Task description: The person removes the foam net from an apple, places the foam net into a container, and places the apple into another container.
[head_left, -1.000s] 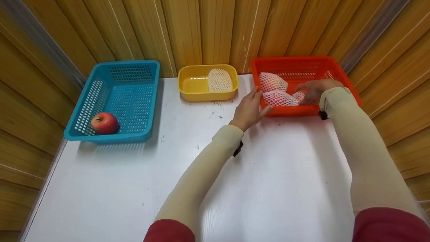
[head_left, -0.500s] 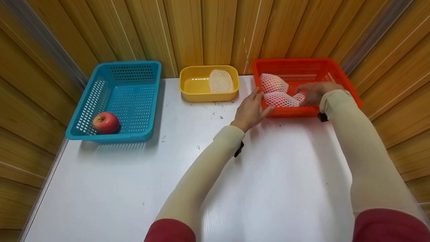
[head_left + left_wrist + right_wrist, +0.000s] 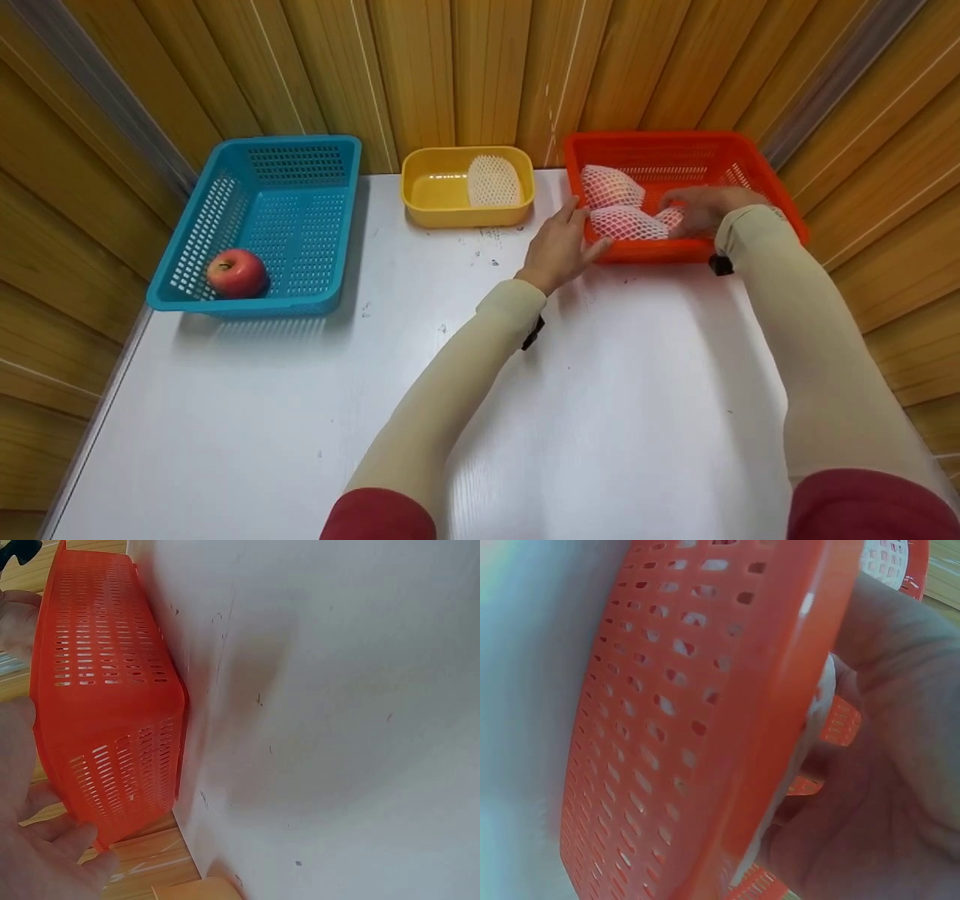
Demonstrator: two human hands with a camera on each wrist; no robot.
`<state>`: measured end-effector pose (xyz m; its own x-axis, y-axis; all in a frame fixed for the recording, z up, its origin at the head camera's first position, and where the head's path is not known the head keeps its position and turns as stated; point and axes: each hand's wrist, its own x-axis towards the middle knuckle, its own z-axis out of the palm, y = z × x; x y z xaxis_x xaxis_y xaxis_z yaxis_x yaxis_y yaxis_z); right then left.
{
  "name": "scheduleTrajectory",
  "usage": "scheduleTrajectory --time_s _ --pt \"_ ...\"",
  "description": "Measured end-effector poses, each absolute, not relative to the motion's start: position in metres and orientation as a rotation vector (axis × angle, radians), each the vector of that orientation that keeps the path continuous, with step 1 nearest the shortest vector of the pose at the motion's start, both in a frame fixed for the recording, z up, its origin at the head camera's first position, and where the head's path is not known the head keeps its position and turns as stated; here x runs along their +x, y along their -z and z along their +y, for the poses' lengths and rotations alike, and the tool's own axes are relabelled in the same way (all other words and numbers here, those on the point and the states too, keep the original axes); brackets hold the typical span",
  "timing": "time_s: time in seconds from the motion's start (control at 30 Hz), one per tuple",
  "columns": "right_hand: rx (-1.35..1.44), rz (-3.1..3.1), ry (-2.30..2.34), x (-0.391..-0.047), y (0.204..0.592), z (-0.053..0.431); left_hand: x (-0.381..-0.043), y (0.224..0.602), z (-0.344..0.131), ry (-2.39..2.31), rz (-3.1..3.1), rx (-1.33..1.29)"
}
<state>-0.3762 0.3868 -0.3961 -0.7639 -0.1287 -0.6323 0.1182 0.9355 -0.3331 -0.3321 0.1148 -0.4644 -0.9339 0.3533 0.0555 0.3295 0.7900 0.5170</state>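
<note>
The red basket (image 3: pixel 652 251) stands at the back right with several fruits in white foam nets inside. Two netted fruits, an upper one (image 3: pixel 611 187) and a lower one (image 3: pixel 628 223), lie against its left wall. My right hand (image 3: pixel 709 210) reaches over the front rim, its fingers curled round a netted fruit (image 3: pixel 670 217) that it mostly covers. White foam net (image 3: pixel 821 701) shows between the rim and this hand in the right wrist view. My left hand (image 3: pixel 556 247) touches the basket's left front corner, thumb and fingers spread along the rim; its fingers (image 3: pixel 71 840) lie against the side.
A yellow tub (image 3: pixel 435 214) with a foam net (image 3: pixel 493 181) in it stands at the back middle. At the left is a blue basket (image 3: pixel 341 247) holding a bare red apple (image 3: pixel 237 274). Wood-patterned walls (image 3: pixel 480 75) enclose the white table (image 3: pixel 225 427).
Both hands stay almost where they were, at the red basket. The head view has shifted very slightly; the baskets and fruits keep their places.
</note>
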Motion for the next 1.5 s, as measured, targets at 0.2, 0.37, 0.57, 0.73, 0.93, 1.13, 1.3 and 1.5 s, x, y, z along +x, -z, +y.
scheduleTrajectory --time_s 0.2,0.37,0.57,0.73,0.93,1.13,1.3,1.5 --pt "-0.031 2.438 0.453 -0.374 0.395 0.389 -0.332 0.464 0.114 -0.77 2.964 0.589" --pt "-0.065 2.456 0.427 -0.383 0.397 0.396 -0.332 0.464 0.113 -0.751 2.973 0.615" --pt "-0.064 2.459 0.495 -0.387 0.395 0.403 -0.333 0.463 0.113 -0.721 2.993 0.635" --pt "-0.094 2.488 0.507 -0.391 0.394 0.405 -0.333 0.462 0.114 -0.726 2.981 0.625" --pt "-0.1 2.501 0.531 -0.394 0.396 0.406 -0.333 0.463 0.114 -0.732 2.975 0.606" --pt "-0.08 2.503 0.539 -0.392 0.394 0.405 -0.333 0.464 0.114 -0.722 2.982 0.624" --pt "-0.129 2.532 0.517 -0.392 0.392 0.405 -0.334 0.465 0.113 -0.692 3.004 0.663" --pt "-0.135 2.552 0.525 -0.392 0.386 0.407 -0.335 0.462 0.11 -0.737 2.994 0.692"
